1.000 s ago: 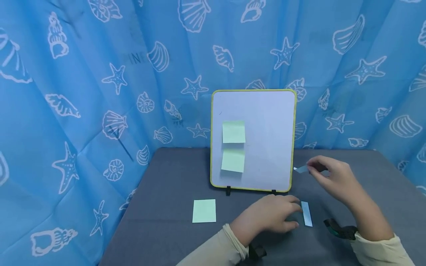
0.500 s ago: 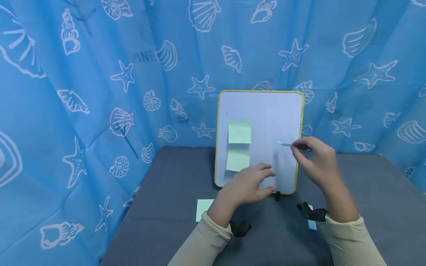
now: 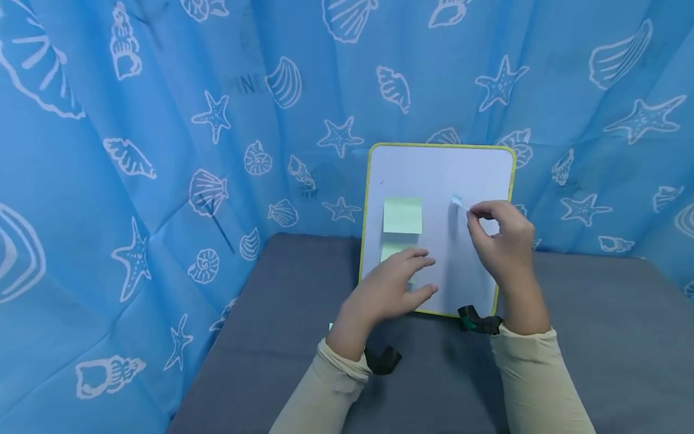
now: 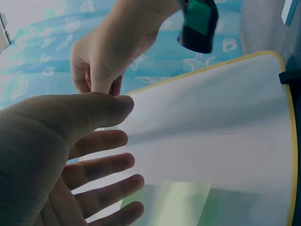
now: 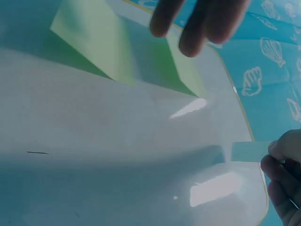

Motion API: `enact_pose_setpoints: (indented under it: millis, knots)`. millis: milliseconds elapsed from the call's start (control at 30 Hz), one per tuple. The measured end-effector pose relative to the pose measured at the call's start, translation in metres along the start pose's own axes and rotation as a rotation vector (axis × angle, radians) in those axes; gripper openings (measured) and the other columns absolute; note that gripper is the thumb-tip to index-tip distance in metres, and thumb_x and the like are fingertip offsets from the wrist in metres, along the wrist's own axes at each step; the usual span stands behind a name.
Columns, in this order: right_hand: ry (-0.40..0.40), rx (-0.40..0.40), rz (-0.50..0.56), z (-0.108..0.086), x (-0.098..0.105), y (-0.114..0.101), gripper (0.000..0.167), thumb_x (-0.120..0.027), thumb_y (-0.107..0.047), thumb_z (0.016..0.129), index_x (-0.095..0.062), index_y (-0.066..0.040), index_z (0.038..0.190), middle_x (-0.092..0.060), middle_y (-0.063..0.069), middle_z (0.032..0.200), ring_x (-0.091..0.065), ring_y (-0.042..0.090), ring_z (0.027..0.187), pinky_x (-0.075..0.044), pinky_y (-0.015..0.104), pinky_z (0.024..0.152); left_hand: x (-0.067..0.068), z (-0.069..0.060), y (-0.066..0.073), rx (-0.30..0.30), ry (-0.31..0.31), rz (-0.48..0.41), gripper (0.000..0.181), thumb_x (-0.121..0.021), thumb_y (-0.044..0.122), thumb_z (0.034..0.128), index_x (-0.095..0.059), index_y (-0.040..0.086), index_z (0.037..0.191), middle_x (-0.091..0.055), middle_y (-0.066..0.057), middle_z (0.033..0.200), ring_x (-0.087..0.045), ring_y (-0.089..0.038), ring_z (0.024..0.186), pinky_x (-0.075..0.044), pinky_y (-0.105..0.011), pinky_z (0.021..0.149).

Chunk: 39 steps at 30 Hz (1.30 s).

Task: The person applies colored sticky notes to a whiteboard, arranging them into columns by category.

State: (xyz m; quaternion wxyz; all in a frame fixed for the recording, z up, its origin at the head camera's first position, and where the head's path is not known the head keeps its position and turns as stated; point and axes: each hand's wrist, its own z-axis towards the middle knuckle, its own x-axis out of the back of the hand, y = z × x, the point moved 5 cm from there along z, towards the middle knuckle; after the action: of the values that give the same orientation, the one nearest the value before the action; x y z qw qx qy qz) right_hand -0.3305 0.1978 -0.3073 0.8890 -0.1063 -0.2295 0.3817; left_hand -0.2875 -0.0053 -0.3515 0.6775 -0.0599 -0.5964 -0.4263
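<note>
Between thumb and forefinger my right hand (image 3: 503, 241) pinches one end of a small pale blue strip (image 3: 458, 202), held at the upper right part of the whiteboard (image 3: 434, 175). In the right wrist view the strip (image 5: 249, 151) reaches from the fingertips over the board; whether it touches the surface I cannot tell. My left hand (image 3: 386, 288) is spread, holding nothing, in front of the board's lower left. Behind its fingers a lower green note (image 3: 391, 249) is partly hidden. An upper green note (image 3: 403, 216) sticks to the board above.
A shell-patterned blue curtain (image 3: 228, 181) hangs behind the grey table (image 3: 287, 289). The board stands upright near the table's back, yellow-edged. Just the corner of another green note (image 3: 331, 327) shows beside my left wrist. A pale blue piece (image 4: 289, 12) lies at the left wrist view's top right corner.
My right hand has carried the strip from right of the board to its upper right part. My left hand has moved left and up from the table to the board's lower left.
</note>
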Motion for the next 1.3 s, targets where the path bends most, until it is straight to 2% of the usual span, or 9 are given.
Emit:
enact_pose_setpoints:
  millis: [133, 267, 467, 633, 767, 867, 933, 1067, 1300]
  knots:
    - [-0.047, -0.01, -0.031, -0.003, -0.006, 0.004, 0.007, -0.074, 0.002, 0.094, -0.075, 0.007, 0.099, -0.076, 0.022, 0.1, -0.071, 0.034, 0.093, -0.037, 0.003, 0.093, 0.002, 0.002, 0.0, 0.004, 0.021, -0.01, 0.06, -0.066, 0.035, 0.1067, -0.05, 0.01, 0.159, -0.052, -0.006, 0.162, -0.051, -0.018, 0.15, -0.045, -0.033, 0.12]
    - [-0.089, 0.0, -0.032, -0.005, -0.01, 0.006, 0.007, -0.073, 0.004, 0.094, -0.075, 0.007, 0.1, -0.076, 0.021, 0.1, -0.072, 0.033, 0.094, -0.037, 0.003, 0.093, 0.004, 0.003, 0.0, -0.013, 0.086, -0.018, 0.066, -0.067, 0.033, 0.1062, -0.043, 0.008, 0.163, -0.05, -0.007, 0.164, -0.049, -0.02, 0.152, -0.044, -0.035, 0.121]
    - [-0.103, 0.002, -0.023, -0.002, -0.011, 0.008, 0.008, -0.075, 0.006, 0.092, -0.076, 0.005, 0.1, -0.076, 0.02, 0.1, -0.073, 0.033, 0.093, -0.036, 0.0, 0.092, 0.009, 0.007, 0.003, -0.074, 0.206, -0.006, 0.064, -0.068, 0.03, 0.1053, -0.046, 0.007, 0.161, -0.05, -0.008, 0.162, -0.052, -0.02, 0.148, -0.046, -0.035, 0.119]
    - [-0.15, -0.005, -0.034, -0.004, -0.015, 0.012, 0.008, -0.075, 0.006, 0.092, -0.076, 0.005, 0.099, -0.075, 0.019, 0.098, -0.072, 0.032, 0.092, -0.039, 0.004, 0.09, 0.011, 0.013, 0.007, -0.12, 0.255, -0.034, 0.06, -0.067, 0.026, 0.1055, -0.048, 0.007, 0.159, -0.052, -0.009, 0.161, -0.051, -0.02, 0.149, -0.044, -0.035, 0.121]
    - [-0.197, -0.007, -0.035, -0.006, -0.019, 0.016, 0.008, -0.076, 0.008, 0.09, -0.075, 0.004, 0.097, -0.075, 0.018, 0.097, -0.071, 0.03, 0.09, -0.054, 0.024, 0.085, 0.013, 0.024, 0.009, -0.158, 0.247, -0.038, 0.057, -0.065, 0.024, 0.1062, -0.049, 0.006, 0.158, -0.053, -0.01, 0.16, -0.051, -0.021, 0.149, -0.044, -0.033, 0.121]
    - [-0.225, -0.01, -0.032, -0.007, -0.022, 0.018, 0.008, -0.077, 0.008, 0.09, -0.075, 0.004, 0.097, -0.075, 0.018, 0.098, -0.071, 0.03, 0.09, -0.059, 0.042, 0.083, 0.015, 0.036, 0.008, -0.157, 0.228, 0.021, 0.051, -0.062, 0.019, 0.1073, -0.053, 0.004, 0.155, -0.054, -0.012, 0.159, -0.053, -0.023, 0.148, -0.045, -0.033, 0.12]
    - [-0.242, -0.014, -0.031, -0.007, -0.023, 0.018, 0.008, -0.077, 0.008, 0.09, -0.075, 0.004, 0.096, -0.074, 0.018, 0.099, -0.07, 0.03, 0.09, -0.06, 0.049, 0.083, 0.016, 0.044, 0.006, -0.147, 0.21, 0.073, 0.046, -0.058, 0.012, 0.1073, -0.056, 0.003, 0.153, -0.055, -0.013, 0.158, -0.054, -0.024, 0.147, -0.046, -0.033, 0.119]
    - [-0.272, -0.02, -0.034, -0.009, -0.026, 0.019, 0.008, -0.076, 0.008, 0.09, -0.074, 0.003, 0.096, -0.073, 0.017, 0.099, -0.07, 0.029, 0.09, -0.06, 0.049, 0.082, 0.017, 0.061, 0.004, -0.132, 0.182, 0.181, 0.046, -0.051, 0.001, 0.1054, -0.059, 0.003, 0.15, -0.056, -0.013, 0.157, -0.056, -0.025, 0.145, -0.048, -0.033, 0.117]
    - [-0.263, 0.005, -0.016, -0.009, -0.025, 0.019, 0.01, -0.075, 0.01, 0.09, -0.075, 0.003, 0.096, -0.073, 0.017, 0.098, -0.069, 0.03, 0.089, -0.059, 0.048, 0.081, 0.015, 0.087, 0.01, -0.129, 0.104, 0.361, 0.05, -0.048, 0.002, 0.1046, -0.055, 0.006, 0.154, -0.049, -0.011, 0.164, -0.05, -0.024, 0.151, -0.045, -0.035, 0.12]
